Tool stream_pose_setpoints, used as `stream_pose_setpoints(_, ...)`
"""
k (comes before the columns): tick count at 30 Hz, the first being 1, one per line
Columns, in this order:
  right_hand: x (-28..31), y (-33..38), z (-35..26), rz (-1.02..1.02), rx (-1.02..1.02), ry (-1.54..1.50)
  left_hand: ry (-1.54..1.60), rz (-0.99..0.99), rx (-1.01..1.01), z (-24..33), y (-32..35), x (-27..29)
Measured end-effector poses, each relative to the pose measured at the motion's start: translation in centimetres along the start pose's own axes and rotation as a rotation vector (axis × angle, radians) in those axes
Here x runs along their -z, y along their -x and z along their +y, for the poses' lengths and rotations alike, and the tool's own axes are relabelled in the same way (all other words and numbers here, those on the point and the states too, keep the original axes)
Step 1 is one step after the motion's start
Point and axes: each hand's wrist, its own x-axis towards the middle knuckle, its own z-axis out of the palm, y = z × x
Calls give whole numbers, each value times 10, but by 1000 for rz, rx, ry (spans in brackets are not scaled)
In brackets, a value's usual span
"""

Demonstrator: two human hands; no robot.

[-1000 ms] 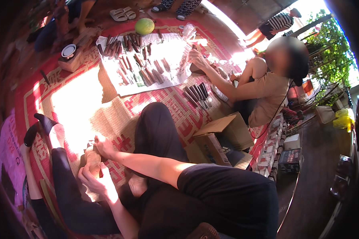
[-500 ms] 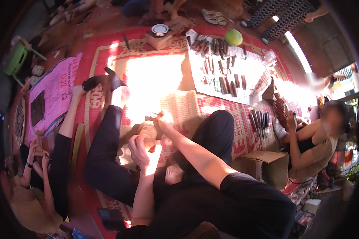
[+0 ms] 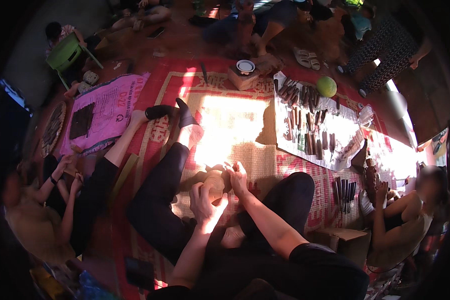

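Note:
Between my bent legs, a pale tan, rounded piece that looks like carved wood (image 3: 215, 184) is held low over the woven mat (image 3: 262, 162). My left hand (image 3: 205, 205) is closed around its near side, fingers curled over it and thumb to the right. At its far right side is my right hand (image 3: 237, 179), fingers bent and pinched together. Something small and dark shows by those fingertips, too shadowed to name. To the right of my knee, several slim dark-handled tools (image 3: 344, 192) lie in a row.
A white sheet (image 3: 346, 132) bears many wooden-handled tools (image 3: 310, 95), with a green round fruit (image 3: 326, 86) by its far edge. A white bowl (image 3: 245, 66) sits on a block (image 3: 241, 80). A cardboard box (image 3: 342, 237) stands right. People sit at left (image 3: 40, 220) and right (image 3: 405, 225).
The whole view has shifted, so the scene lies further right and lower in the picture. Both hands stay at the tan piece, with little visible change in their grip.

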Motion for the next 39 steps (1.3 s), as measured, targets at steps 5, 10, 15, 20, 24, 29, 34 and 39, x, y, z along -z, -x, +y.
stream_pose_setpoints(5,-4,29,-39,-8,-122,273,-20,-12,9,3,-2,-6)
stream_pose_setpoints(10,11,-6,4,156,-8,518,19,-22,-11,11,-4,-6)
stream_pose_setpoints(15,-1,25,-47,12,-154,239,0,0,16,1,2,-3)
stream_pose_setpoints(20,-4,25,-26,120,-119,474,-15,-13,-8,4,-1,-9)
stream_pose_setpoints(24,21,-6,2,149,-45,514,32,-39,-19,5,-1,-6)
stream_pose_setpoints(29,-2,39,-49,43,-107,421,5,-22,7,2,1,-4)
stream_pose_setpoints(34,0,14,-38,153,-149,590,-21,-8,-50,6,-2,-11)
stream_pose_setpoints(39,-2,21,-34,88,-68,444,-4,-29,62,2,2,-9)
